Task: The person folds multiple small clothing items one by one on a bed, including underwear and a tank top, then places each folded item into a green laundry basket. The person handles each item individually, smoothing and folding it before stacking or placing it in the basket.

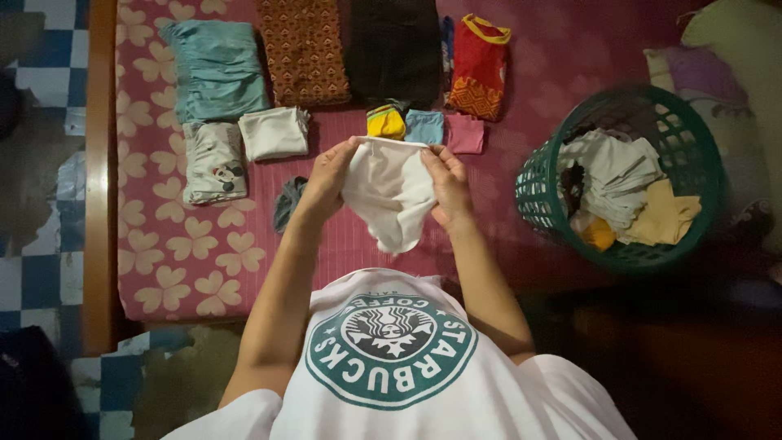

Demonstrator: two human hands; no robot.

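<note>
Item: white garment [389,191], being held up over the bed [195,244] by two hands.

The left hand [326,175] and right hand [446,186] are each pinching a top corner of the garment, every grip pressed together on the cloth, the rest hanging down between the forearms. Folded clothes are lying in rows beyond it: a teal piece [213,69], a brown patterned piece [304,50], a red piece [479,65], a yellow piece [386,122]. A green laundry basket [538,191] is sitting at the right, holding more cloth.

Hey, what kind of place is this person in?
Likely a bedroom at home: a floral mattress holds rows of folded clothes, a green laundry basket lies beside them, and both hands hold a white garment.
</note>
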